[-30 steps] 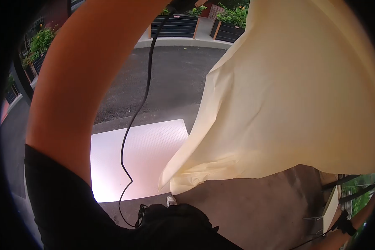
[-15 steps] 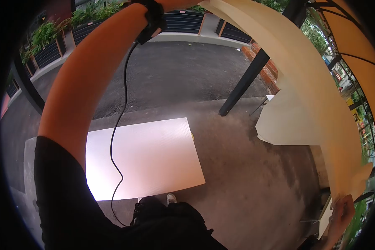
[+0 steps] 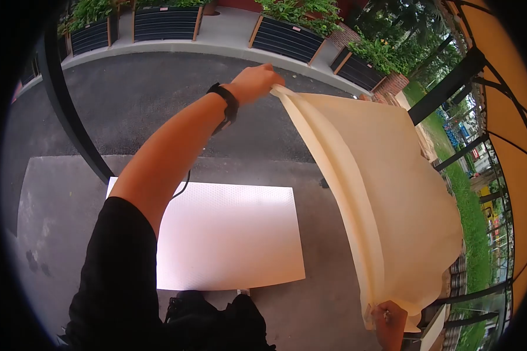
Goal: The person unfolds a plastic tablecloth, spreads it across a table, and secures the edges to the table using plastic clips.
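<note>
My left hand (image 3: 256, 82), with a black band at the wrist, is raised at the top centre and closed on one corner of a large cream cloth (image 3: 380, 175). Low on the right, my right hand (image 3: 389, 320) grips another corner of it. Between the two hands the cloth's near edge runs taut and folded, while the rest billows out to the right. Below my left arm lies a white dotted board (image 3: 234, 234), flat in front of my body. A black cable hangs from my left wrist side, partly hidden behind the arm.
Dark posts (image 3: 70, 111) stand at the left and the upper right (image 3: 448, 85). Planter boxes (image 3: 287, 38) line the far kerb. Grass (image 3: 471, 222) and an orange canopy (image 3: 509, 146) are on the right. My shoe shows at the board's near edge.
The cloth has swung away from in front of me and spread out to the right. My left hand has come into view at the top, and my right hand has moved inward and lower.
</note>
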Demonstrator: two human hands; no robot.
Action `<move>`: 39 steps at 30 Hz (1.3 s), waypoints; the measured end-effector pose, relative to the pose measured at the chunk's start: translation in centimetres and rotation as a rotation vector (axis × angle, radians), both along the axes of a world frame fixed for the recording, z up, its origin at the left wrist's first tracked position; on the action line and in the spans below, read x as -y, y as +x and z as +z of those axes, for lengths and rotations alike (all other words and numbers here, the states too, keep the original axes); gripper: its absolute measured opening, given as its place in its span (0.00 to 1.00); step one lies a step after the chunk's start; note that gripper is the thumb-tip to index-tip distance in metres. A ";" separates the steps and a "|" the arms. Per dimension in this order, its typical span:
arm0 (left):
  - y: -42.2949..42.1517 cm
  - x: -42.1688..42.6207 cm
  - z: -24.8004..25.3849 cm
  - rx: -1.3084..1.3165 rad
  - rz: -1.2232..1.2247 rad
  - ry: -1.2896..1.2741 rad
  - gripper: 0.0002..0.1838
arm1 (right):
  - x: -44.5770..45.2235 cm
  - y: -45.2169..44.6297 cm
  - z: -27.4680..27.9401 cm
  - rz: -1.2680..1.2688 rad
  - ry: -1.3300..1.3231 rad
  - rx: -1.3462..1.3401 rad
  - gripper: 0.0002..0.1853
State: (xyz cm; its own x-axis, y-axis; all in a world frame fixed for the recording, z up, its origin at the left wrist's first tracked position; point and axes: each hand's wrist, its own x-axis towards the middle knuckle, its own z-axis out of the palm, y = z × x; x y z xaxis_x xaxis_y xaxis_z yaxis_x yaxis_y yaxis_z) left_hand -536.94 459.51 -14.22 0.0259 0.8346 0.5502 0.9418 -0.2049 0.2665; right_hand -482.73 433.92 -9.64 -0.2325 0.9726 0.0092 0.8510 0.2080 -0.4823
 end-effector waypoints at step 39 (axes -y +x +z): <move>-33.4 30.0 -42.0 -0.144 0.452 -0.436 0.19 | 20.0 -34.5 -50.1 0.260 -1.363 -0.321 0.12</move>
